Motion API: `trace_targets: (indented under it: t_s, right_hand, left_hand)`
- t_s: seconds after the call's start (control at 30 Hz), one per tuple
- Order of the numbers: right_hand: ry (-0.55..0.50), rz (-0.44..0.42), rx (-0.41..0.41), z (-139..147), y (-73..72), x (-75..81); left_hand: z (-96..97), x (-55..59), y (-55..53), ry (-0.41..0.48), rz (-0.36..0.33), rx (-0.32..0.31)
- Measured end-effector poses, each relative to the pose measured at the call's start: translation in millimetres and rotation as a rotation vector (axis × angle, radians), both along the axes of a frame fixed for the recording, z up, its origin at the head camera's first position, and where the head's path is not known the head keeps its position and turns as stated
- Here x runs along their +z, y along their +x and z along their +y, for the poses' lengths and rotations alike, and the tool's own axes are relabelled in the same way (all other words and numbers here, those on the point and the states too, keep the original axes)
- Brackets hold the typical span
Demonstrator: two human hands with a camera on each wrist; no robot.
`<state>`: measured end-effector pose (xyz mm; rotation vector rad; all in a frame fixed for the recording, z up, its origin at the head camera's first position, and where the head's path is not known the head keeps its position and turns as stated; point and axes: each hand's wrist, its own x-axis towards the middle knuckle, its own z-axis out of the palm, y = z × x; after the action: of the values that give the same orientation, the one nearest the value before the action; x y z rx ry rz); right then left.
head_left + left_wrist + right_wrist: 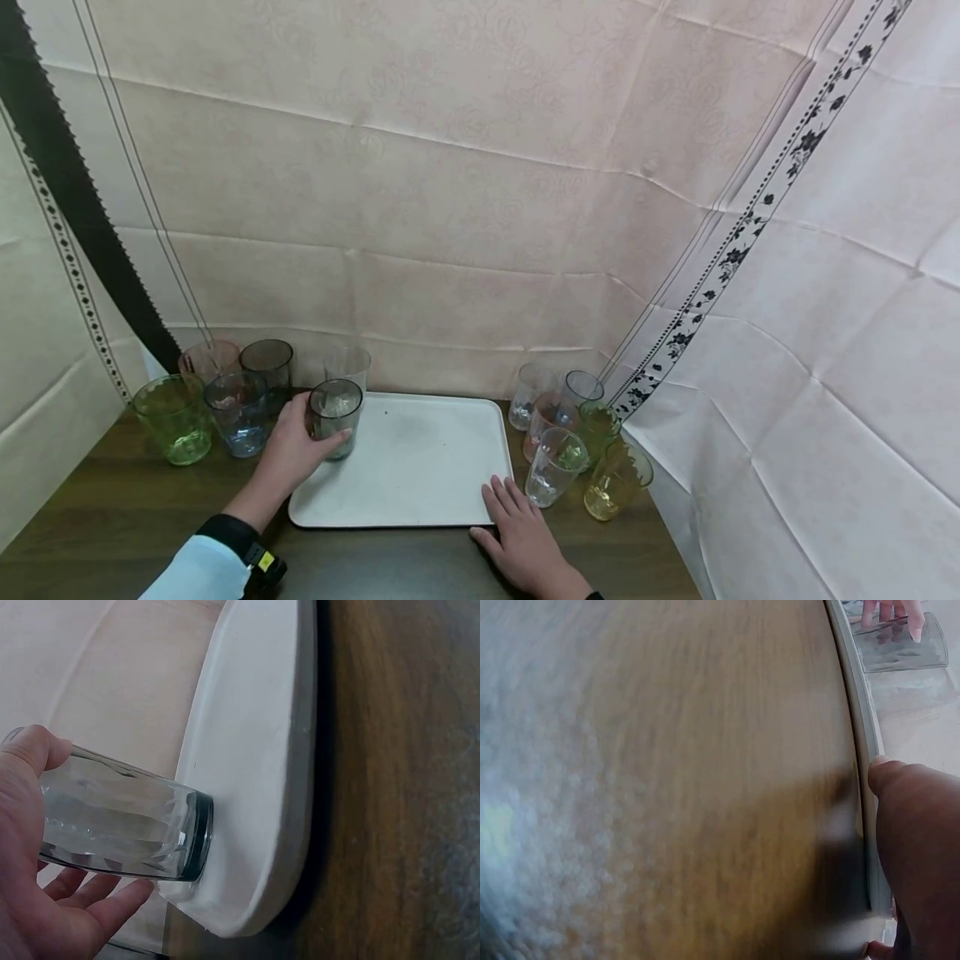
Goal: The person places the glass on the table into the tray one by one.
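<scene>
My left hand (294, 443) grips a grey-tinted drinking glass (335, 415), thumb on one side and fingers round the other. The glass stands upright over the left end of a white tray (431, 454). In the left wrist view the dark base of the glass (196, 838) is right at the tray's surface. My right hand (521, 537) lies on the tray's front right corner with its fingers stretched over the rim. In the right wrist view its thumb (885, 774) touches the tray's front edge.
Left of the tray stand a green glass (174, 421), a blue glass (238, 417), a pink glass (198, 358) and a dark glass (267, 360). A clear glass (347, 364) stands behind the held one. Right of it are several more, including a yellow glass (617, 483) and a clear tumbler (551, 475).
</scene>
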<state>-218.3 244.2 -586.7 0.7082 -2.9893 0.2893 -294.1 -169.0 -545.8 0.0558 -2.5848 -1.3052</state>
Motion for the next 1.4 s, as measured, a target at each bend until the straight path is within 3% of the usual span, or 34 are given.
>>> trace_targets:
  t_s: [0.53,0.77,0.93,1.13,1.4]
  right_hand:
    - [-0.006,-0.01,-0.006,-1.1,0.2,-0.4]
    - [-0.003,-0.005,-0.007,-1.5,0.6,-0.1]
    - [0.007,0.013,-0.007,-1.1,0.1,-1.4]
    - [0.011,0.017,-0.01,-0.6,-0.6,-2.1]
    - [0.013,0.005,-0.004,0.0,-1.3,-3.7]
  left_hand:
    - [-2.3,1.4,-0.9,-0.018,-0.007,-0.005]
    - [-5.5,-2.4,2.4,0.024,-0.008,-0.026]
    - [-12.9,-7.1,13.3,0.014,-0.034,-0.038]
    - [-27.3,-10.3,36.1,-0.066,-0.058,-0.034]
    - [-65.5,-10.0,67.4,-0.119,-0.108,-0.02]
